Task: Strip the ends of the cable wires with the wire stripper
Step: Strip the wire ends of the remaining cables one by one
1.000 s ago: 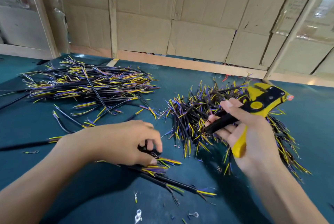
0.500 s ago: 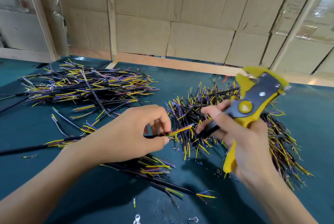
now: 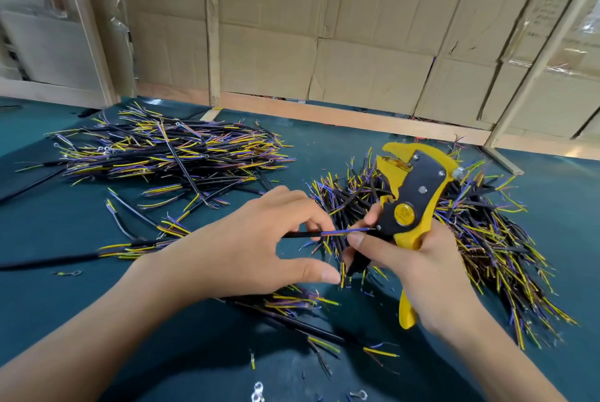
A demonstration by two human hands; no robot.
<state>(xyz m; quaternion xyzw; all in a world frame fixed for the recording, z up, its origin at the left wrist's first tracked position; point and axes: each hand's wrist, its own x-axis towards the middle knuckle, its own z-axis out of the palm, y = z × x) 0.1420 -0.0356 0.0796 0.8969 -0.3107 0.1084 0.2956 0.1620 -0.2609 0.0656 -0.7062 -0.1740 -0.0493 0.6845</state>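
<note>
stripper (image 3: 409, 203) has come in closer to the cable (image 3: 328, 233) now, left hand (image 3: 259, 249) pinching it, right hand (image 3: 418, 258) wrapped round the handles

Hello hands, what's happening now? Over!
Left hand pinches one cable. Right hand grips wire stripper, head up, off the wires. Right fingertips touch the wire ends. Nothing in the way.

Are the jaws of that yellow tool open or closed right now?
Open. The wire stripper, gripped by the right hand, shows a gap between its yellow jaws at the top, with no wire in them yet.
</note>
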